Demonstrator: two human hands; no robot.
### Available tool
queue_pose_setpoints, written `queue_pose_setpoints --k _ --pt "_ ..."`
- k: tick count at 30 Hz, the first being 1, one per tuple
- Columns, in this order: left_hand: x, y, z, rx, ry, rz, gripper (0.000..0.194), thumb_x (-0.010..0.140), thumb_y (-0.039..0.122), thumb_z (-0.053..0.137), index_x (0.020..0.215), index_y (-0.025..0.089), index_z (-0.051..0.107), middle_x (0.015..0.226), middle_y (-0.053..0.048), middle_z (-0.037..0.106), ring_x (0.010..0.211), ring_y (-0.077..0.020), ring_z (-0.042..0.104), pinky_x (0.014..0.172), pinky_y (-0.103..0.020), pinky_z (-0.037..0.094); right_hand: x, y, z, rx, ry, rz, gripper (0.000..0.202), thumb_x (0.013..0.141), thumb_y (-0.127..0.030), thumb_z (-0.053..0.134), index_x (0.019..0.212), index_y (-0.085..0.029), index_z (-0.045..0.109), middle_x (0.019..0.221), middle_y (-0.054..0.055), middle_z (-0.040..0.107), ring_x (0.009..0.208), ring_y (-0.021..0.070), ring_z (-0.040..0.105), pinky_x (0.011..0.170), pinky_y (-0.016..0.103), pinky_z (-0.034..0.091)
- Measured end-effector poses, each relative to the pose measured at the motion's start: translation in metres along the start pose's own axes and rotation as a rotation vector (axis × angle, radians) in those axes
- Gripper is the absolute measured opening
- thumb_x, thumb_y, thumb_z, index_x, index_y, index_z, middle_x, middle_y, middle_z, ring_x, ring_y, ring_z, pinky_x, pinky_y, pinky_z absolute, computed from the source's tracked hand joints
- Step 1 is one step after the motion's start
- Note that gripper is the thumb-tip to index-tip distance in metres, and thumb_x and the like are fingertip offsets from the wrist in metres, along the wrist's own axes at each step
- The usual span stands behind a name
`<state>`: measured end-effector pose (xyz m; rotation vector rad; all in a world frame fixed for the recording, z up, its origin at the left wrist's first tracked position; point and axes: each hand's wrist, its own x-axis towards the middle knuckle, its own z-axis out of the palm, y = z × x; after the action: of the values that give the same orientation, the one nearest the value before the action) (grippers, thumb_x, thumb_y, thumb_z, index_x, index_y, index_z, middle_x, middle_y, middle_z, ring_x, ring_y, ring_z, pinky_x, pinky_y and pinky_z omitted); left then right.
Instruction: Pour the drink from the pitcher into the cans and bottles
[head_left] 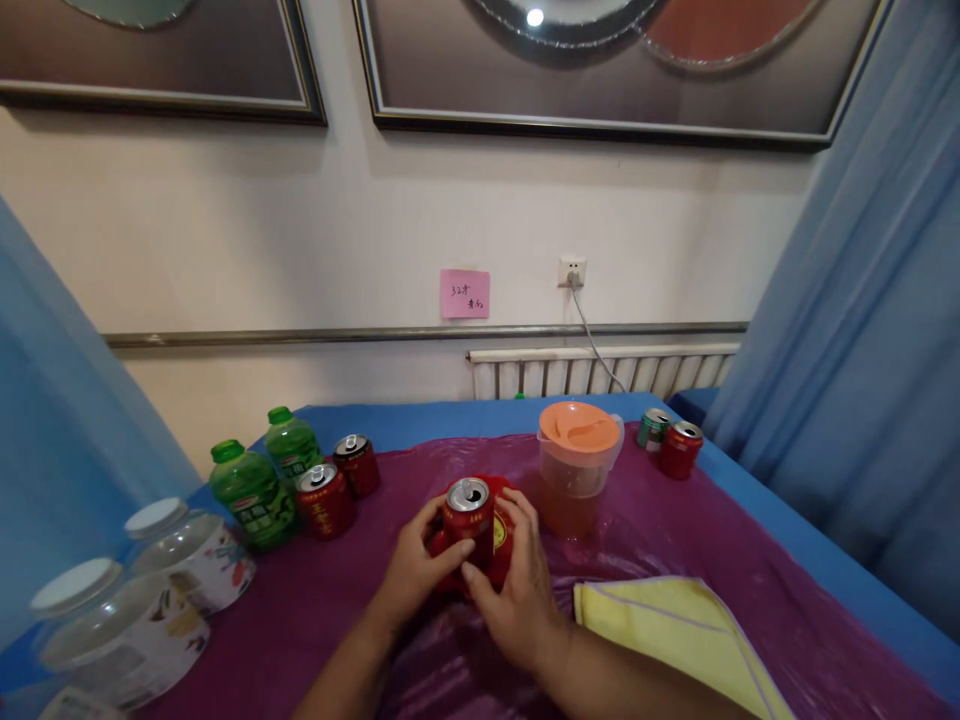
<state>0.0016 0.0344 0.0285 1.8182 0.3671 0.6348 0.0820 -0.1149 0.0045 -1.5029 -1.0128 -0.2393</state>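
Observation:
An opened red can (469,515) stands upright at the middle of the purple sheet, its tab and dark mouth hole showing on top. Around its left side curve the fingers of my left hand (420,565), with the thumb across the front. My right hand (517,600) is at the can's right, fingers over a red item (499,535) with a yellow emblem, thumb near the can's base. Whether my right fingers press on the can or only on the red item cannot be told. Just right of my hands stands a pitcher (574,490) with an orange lid and amber liquid.
At left are two green bottles (255,495), red cans (326,505) and white-lidded jars (124,640). A green can (654,430) and a red can (681,450) stand at back right. A yellow cloth (667,630) lies on the purple sheet (300,620).

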Motion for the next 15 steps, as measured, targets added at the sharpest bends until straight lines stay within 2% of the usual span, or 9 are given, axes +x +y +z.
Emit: queue_pose_setpoints --k 4,7,9,11,13,14,15 --pt "0.002 -0.011 0.005 0.188 0.173 0.009 0.068 0.066 0.046 0.082 0.123 0.015 0.063 0.121 -0.014 0.073 0.112 -0.0336 0.069 0.101 -0.047 0.053 0.017 -0.033 -0.031 -0.010 -0.018 -0.118 0.060 0.091 -0.027 0.062 0.145 -0.021 0.037 0.150 0.018 0.039 0.142 0.0287 0.040 0.114 0.051 0.041" --pt "0.001 -0.014 0.008 0.252 0.226 0.020 0.067 0.068 0.048 0.080 0.124 0.016 0.062 0.122 -0.013 0.073 0.111 -0.0324 0.069 0.100 -0.047 0.054 0.045 -0.037 -0.068 0.013 -0.013 -0.226 0.051 0.093 -0.027 0.058 0.142 -0.022 0.043 0.148 0.016 0.042 0.141 0.0289 0.042 0.114 0.052 0.038" --pt "-0.001 -0.013 0.010 0.283 0.231 0.034 0.068 0.069 0.049 0.079 0.126 0.016 0.061 0.123 -0.013 0.072 0.112 -0.0319 0.069 0.100 -0.048 0.054 0.071 -0.019 -0.095 0.019 0.056 -0.206 0.042 0.095 -0.029 0.054 0.136 -0.023 0.048 0.145 0.015 0.047 0.139 0.0286 0.043 0.113 0.053 0.037" --pt "-0.002 -0.012 0.011 0.319 0.233 0.054 0.067 0.070 0.048 0.078 0.126 0.016 0.061 0.123 -0.014 0.072 0.112 -0.0319 0.069 0.100 -0.048 0.053 0.099 0.015 -0.119 -0.005 0.236 -0.125 0.040 0.094 -0.038 0.056 0.130 -0.022 0.052 0.141 0.015 0.051 0.133 0.0286 0.049 0.109 0.051 0.041" --pt "-0.002 -0.012 0.011 0.358 0.242 0.074 0.064 0.070 0.046 0.078 0.125 0.017 0.062 0.122 -0.013 0.072 0.112 -0.0322 0.069 0.101 -0.050 0.052 0.122 0.055 -0.138 -0.041 0.347 0.092 0.050 0.088 -0.051 0.059 0.126 -0.019 0.054 0.137 0.016 0.054 0.122 0.0282 0.055 0.101 0.047 0.045" --pt "-0.002 -0.013 0.012 0.378 0.245 0.082 0.063 0.070 0.045 0.079 0.124 0.018 0.062 0.121 -0.013 0.072 0.112 -0.0324 0.068 0.101 -0.050 0.052 0.131 0.075 -0.145 -0.044 0.369 0.227 0.055 0.084 -0.059 0.061 0.122 -0.019 0.056 0.132 0.016 0.057 0.118 0.0282 0.056 0.099 0.045 0.046" --pt "-0.001 -0.014 0.012 0.397 0.246 0.090 0.062 0.070 0.044 0.079 0.123 0.018 0.063 0.121 -0.013 0.072 0.113 -0.0326 0.068 0.102 -0.051 0.051 0.137 0.092 -0.149 -0.039 0.360 0.285 0.059 0.081 -0.064 0.061 0.116 -0.017 0.058 0.125 0.017 0.061 0.114 0.0293 0.058 0.098 0.046 0.046"
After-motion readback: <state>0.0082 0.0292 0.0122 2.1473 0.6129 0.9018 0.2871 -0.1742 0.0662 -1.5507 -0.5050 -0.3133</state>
